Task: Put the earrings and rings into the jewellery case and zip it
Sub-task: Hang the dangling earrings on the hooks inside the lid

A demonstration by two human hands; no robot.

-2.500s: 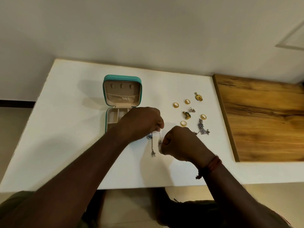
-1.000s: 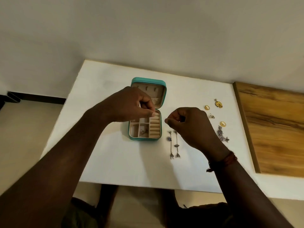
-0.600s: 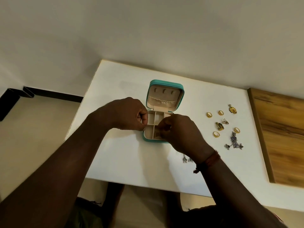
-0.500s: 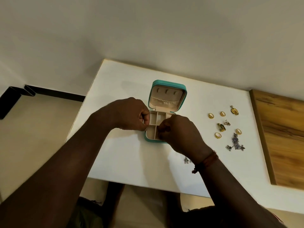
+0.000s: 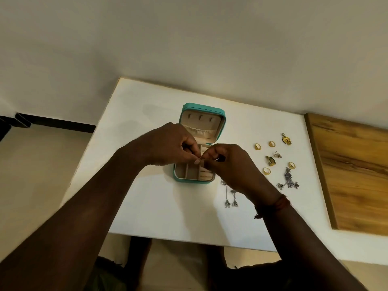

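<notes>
The teal jewellery case [image 5: 223, 122] stands open on the white table [image 5: 147, 206], its lid upright and its beige compartments showing. My left hand [image 5: 172, 143] and my right hand [image 5: 233, 166] meet fingertip to fingertip just above the case's tray. Both pinch a tiny jewellery piece [image 5: 202, 162] that I cannot make out. A pair of long silver earrings [image 5: 230, 199] lies right of the case, partly under my right wrist. Further right lie gold rings [image 5: 257, 146], a gold flower earring [image 5: 286, 140], a dark gold earring [image 5: 270, 161] and a silver cluster earring [image 5: 288, 181].
A wooden board [image 5: 357, 175] covers the table's right end. The wall runs close behind the table. The table's near edge is just below my forearms, with my lap under it.
The long silver earrings that both hands held have been laid on the table. Both hands then moved to the case and now pinch together over its tray. The view has shifted.
</notes>
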